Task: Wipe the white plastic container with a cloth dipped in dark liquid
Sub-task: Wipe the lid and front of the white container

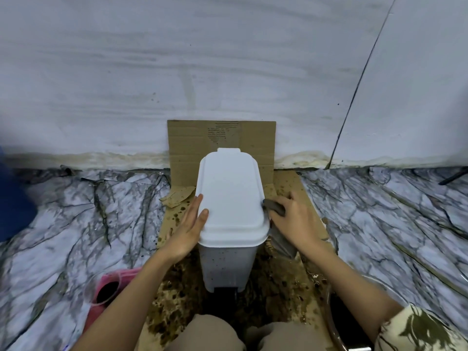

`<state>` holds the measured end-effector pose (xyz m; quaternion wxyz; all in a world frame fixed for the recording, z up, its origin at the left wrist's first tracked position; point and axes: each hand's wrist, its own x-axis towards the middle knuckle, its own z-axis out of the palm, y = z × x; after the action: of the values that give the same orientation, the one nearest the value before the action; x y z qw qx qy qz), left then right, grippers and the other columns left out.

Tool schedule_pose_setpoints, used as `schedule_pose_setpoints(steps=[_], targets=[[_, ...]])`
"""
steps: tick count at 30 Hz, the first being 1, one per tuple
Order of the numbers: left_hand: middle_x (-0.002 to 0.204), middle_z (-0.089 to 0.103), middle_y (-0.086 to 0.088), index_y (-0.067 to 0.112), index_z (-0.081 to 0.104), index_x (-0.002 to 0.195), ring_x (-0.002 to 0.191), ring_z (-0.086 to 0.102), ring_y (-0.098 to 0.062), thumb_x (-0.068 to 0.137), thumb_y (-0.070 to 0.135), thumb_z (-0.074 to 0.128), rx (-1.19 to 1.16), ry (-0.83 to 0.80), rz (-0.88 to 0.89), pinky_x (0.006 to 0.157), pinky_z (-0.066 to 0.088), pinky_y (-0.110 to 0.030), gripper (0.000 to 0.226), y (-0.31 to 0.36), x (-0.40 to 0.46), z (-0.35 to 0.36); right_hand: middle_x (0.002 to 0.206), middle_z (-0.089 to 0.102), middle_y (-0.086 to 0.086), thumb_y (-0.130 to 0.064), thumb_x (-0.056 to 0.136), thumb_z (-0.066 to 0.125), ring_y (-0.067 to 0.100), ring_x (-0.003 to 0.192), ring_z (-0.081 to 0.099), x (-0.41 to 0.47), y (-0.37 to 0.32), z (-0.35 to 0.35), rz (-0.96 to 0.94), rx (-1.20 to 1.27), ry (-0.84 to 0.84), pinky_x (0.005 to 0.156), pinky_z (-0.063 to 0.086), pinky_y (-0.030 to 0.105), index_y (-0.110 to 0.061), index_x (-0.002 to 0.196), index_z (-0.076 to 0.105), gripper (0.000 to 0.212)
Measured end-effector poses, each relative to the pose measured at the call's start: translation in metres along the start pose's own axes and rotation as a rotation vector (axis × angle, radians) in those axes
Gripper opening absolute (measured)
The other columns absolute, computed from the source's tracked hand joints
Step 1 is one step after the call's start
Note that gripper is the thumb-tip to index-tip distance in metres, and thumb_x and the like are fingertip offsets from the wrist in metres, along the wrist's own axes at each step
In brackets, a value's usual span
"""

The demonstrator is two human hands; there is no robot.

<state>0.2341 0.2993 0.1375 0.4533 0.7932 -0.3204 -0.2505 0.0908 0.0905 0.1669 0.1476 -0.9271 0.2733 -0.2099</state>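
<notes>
Your flat, open left hand [188, 225] steadies the white container [231, 209] between your hands, while your right hand [295, 221] presses a dark cloth [274, 206] against its right side.

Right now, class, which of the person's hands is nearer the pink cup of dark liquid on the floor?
Left. The left hand rests against the white bin's lid, above the pink cup; the right hand is across the bin.

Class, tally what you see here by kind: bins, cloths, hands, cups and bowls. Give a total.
Bins: 1, white bin
Cloths: 1, dark cloth
Hands: 2, left hand, right hand
Cups: 1, cup
Bowls: 1, bowl
Total: 6
</notes>
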Motion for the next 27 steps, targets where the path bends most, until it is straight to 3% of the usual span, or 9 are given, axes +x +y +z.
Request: schedule_pose_setpoints(steps=[3, 6, 10, 13, 17, 20, 23, 25, 27], targets=[[0.157, -0.001, 0.022, 0.039, 0.0, 0.15, 0.139, 0.0, 0.003, 0.088, 0.07, 0.019, -0.006, 0.0, 0.012, 0.109, 0.001, -0.023, 0.072, -0.006, 0.001, -0.002, 0.099, 0.041, -0.004, -0.049, 0.089, 0.05, 0.023, 0.087, 0.056, -0.02, -0.008, 0.002, -0.009, 0.005, -0.095, 0.068, 0.052, 0.04, -0.024, 0.119, 0.063, 0.042], [0.157, -0.002, 0.021, 0.038, 0.001, 0.151, 0.133, 0.0, 0.007, 0.09, 0.06, 0.022, -0.014, 0.001, 0.002, 0.11, 0.001, -0.023, 0.067, -0.006, 0.001, 0.0, 0.093, 0.04, -0.008, -0.053, 0.088, 0.046, 0.015, 0.082, 0.055, -0.056, -0.002, 0.0, -0.058, 0.051, -0.056, 0.06, 0.052, 0.036, -0.024, 0.118, 0.065, 0.046], [0.157, 0.0, 0.02, 0.037, 0.002, 0.151, 0.133, 0.0, 0.007, 0.09, 0.059, 0.022, -0.023, 0.009, 0.002, 0.11, 0.002, -0.023, 0.068, -0.003, 0.003, 0.002, 0.09, 0.044, -0.007, -0.049, 0.088, 0.047, 0.014, 0.071, 0.054, -0.064, -0.006, -0.007, -0.158, 0.031, -0.031, 0.05, 0.05, 0.032, -0.031, 0.108, 0.07, 0.035], [0.158, -0.001, 0.019, 0.037, 0.002, 0.151, 0.133, 0.001, 0.007, 0.091, 0.058, 0.022, -0.012, 0.022, 0.009, 0.108, 0.002, -0.021, 0.067, -0.003, 0.003, 0.002, 0.095, 0.044, -0.003, -0.04, 0.089, 0.055, 0.02, 0.083, 0.054, -0.036, -0.006, 0.0, -0.072, 0.014, -0.033, 0.061, 0.051, 0.037, -0.031, 0.102, 0.07, 0.022], [0.157, -0.001, 0.02, 0.036, 0.002, 0.151, 0.134, 0.0, 0.007, 0.091, 0.058, 0.022, -0.019, 0.02, 0.011, 0.109, 0.001, -0.021, 0.067, -0.003, 0.002, 0.003, 0.103, 0.046, 0.005, -0.03, 0.088, 0.056, 0.027, 0.089, 0.054, 0.007, 0.004, 0.014, 0.045, 0.051, -0.101, 0.072, 0.052, 0.045, -0.031, 0.108, 0.07, 0.024], [0.157, -0.001, 0.021, 0.039, 0.002, 0.15, 0.141, 0.0, 0.003, 0.091, 0.058, 0.023, -0.045, 0.022, 0.001, 0.113, 0.003, -0.027, 0.066, -0.007, 0.003, 0.0, 0.099, 0.04, 0.003, -0.026, 0.09, 0.055, 0.026, 0.089, 0.05, 0.01, 0.001, 0.015, -0.028, 0.032, -0.14, 0.072, 0.051, 0.045, -0.026, 0.111, 0.069, 0.025], [0.156, 0.0, 0.023, 0.041, 0.003, 0.15, 0.139, 0.0, 0.005, 0.091, 0.064, 0.023, -0.049, 0.021, -0.001, 0.113, 0.004, -0.027, 0.066, -0.011, 0.003, 0.0, 0.097, 0.041, 0.005, -0.025, 0.093, 0.054, 0.027, 0.085, 0.048, -0.022, 0.005, 0.006, -0.184, -0.038, -0.07, 0.063, 0.045, 0.036, -0.019, 0.117, 0.066, 0.027], [0.155, 0.001, 0.025, 0.043, 0.003, 0.149, 0.136, 0.001, 0.006, 0.087, 0.074, 0.021, -0.048, 0.028, 0.009, 0.111, 0.004, -0.025, 0.072, -0.011, 0.004, 0.001, 0.092, 0.043, 0.006, -0.018, 0.088, 0.062, 0.028, 0.08, 0.05, -0.047, 0.007, -0.001, -0.268, -0.016, -0.051, 0.06, 0.04, 0.033, -0.017, 0.114, 0.068, 0.026], [0.154, 0.002, 0.025, 0.042, 0.003, 0.15, 0.136, 0.001, 0.006, 0.089, 0.07, 0.022, -0.053, 0.03, 0.009, 0.109, 0.003, -0.024, 0.069, -0.009, 0.004, 0.003, 0.093, 0.048, 0.006, -0.015, 0.084, 0.067, 0.027, 0.083, 0.053, -0.058, 0.008, -0.003, -0.29, 0.04, -0.063, 0.062, 0.046, 0.035, -0.018, 0.108, 0.071, 0.024]])
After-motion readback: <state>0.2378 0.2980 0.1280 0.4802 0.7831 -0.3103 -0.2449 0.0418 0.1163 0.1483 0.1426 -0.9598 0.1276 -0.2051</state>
